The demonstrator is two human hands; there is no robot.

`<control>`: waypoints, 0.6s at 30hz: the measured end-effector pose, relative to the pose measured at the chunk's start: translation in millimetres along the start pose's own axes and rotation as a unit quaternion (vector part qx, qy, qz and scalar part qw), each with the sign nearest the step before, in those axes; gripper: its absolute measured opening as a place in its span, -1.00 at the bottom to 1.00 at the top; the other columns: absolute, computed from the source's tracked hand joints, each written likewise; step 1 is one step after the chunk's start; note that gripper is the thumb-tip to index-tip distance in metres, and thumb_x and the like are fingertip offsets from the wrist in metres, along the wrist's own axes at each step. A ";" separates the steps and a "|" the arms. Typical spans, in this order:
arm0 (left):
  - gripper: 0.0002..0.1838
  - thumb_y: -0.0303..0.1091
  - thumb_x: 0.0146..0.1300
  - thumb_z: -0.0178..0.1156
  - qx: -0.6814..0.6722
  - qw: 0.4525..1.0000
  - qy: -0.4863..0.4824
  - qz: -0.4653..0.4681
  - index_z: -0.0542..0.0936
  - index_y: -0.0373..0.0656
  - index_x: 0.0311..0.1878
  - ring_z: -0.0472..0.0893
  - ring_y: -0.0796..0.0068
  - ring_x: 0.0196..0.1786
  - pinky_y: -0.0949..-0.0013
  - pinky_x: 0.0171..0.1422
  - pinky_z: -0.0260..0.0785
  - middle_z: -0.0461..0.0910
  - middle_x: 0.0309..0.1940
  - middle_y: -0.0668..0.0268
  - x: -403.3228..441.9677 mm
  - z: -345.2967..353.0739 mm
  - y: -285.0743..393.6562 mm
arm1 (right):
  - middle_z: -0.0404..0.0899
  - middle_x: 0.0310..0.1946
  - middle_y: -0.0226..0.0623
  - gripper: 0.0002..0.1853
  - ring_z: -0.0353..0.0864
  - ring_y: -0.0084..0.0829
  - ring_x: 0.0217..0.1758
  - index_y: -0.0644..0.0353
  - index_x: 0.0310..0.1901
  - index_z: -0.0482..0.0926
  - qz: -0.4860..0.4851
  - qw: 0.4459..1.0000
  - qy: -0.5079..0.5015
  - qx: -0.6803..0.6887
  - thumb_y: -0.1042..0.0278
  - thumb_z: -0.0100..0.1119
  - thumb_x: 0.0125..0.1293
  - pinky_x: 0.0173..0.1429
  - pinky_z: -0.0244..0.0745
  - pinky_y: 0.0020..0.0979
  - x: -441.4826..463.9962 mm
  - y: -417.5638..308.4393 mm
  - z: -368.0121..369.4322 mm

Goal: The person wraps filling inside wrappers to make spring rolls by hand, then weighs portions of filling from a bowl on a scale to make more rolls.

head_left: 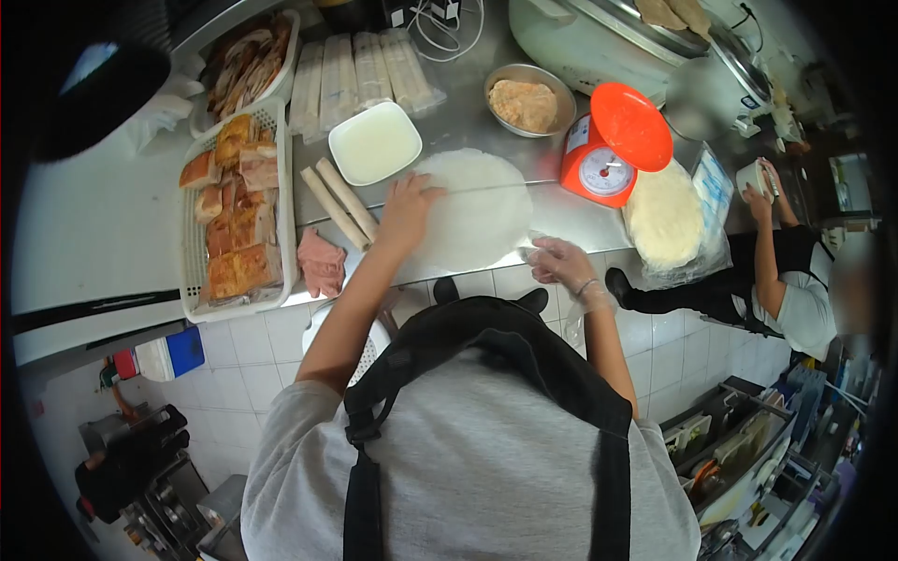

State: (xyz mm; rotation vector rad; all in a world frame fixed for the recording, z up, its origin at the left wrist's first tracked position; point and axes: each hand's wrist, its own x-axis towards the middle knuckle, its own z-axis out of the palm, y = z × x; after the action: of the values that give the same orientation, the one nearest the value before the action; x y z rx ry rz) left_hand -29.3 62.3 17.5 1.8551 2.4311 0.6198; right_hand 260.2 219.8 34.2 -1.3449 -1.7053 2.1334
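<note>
A round, thin white sheet [477, 210] lies flat on the steel counter. Bare, my left hand [410, 210] rests on its left edge with the fingers apart. My right hand [559, 264], in a clear plastic glove, is at the sheet's lower right edge, its fingers bent together; what they hold, if anything, is too small to make out. Two pale rolls [335, 203] and a pink cloth [321, 263] lie left of my left hand. Behind it is a square white dish [375, 144] of pale liquid.
A red scale [606, 173], a metal bowl of filling [524, 103] and a large dough piece [662, 215] stand to the right. On the left are a basket of browned meat [190, 271] and wrapped rolls [360, 75]. Another person [795, 280] holds a container at far right.
</note>
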 end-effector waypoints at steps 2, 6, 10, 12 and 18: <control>-0.56 -0.51 0.19 0.13 -0.041 0.998 -0.043 0.001 0.61 -0.08 0.17 0.31 -0.02 0.45 -0.05 0.51 0.12 0.43 0.33 0.10 11.1 -0.7 -1.5 | 0.69 -0.39 -0.18 -0.49 0.69 -0.46 -0.37 0.33 0.14 0.60 -0.039 0.997 0.039 -0.063 0.27 0.42 0.18 -0.25 0.62 -0.43 5.3 4.3 -4.2; -0.43 -0.27 0.26 0.22 -0.093 0.992 -0.042 0.076 0.45 -0.05 0.37 0.18 -0.02 0.54 -0.10 0.58 -0.01 0.28 0.46 0.06 13.7 39.7 34.4 | 0.76 -0.27 -0.13 -0.57 0.76 -0.29 -0.22 0.12 0.10 0.66 -0.171 0.930 0.159 -0.283 0.16 0.38 0.21 0.00 0.63 -0.30 15.3 3.6 -5.8; -0.26 0.00 0.32 0.24 -0.069 0.993 -0.035 0.089 0.29 -0.07 0.49 0.05 -0.01 0.61 -0.15 0.61 -0.10 0.08 0.56 0.01 9.2 51.3 80.4 | 0.73 -0.12 -0.08 -0.60 0.75 -0.29 -0.13 0.16 0.10 0.65 -0.207 0.932 0.189 -0.229 0.22 0.32 0.24 0.08 0.61 -0.29 14.0 -26.3 8.5; -0.27 0.00 0.32 0.22 -0.073 0.994 -0.033 0.078 0.31 -0.11 0.48 0.06 -0.03 0.60 -0.17 0.59 -0.09 0.08 0.56 -0.01 13.2 58.2 94.5 | 0.68 0.02 -0.05 -0.57 0.70 -0.28 0.03 0.19 0.17 0.61 -0.260 0.911 0.192 -0.255 0.29 0.26 0.27 0.16 0.57 -0.28 20.2 -37.6 6.9; -0.31 -0.14 0.35 0.23 -0.198 0.978 0.071 0.007 0.30 -0.16 0.48 0.38 -0.01 0.36 -0.02 0.42 0.20 0.35 0.36 -0.05 59.0 66.4 78.6 | 0.57 0.16 0.06 -0.45 0.57 -0.04 0.21 0.19 0.30 0.49 -0.379 0.859 0.176 -0.296 0.32 0.24 0.26 0.27 0.49 -0.15 48.0 -120.0 -2.1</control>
State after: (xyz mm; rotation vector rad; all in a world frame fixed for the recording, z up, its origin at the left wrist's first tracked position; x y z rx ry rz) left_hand 42.7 153.7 -5.4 1.7140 2.1632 1.1748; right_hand 181.5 292.6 106.4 -0.8173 -2.2754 0.9125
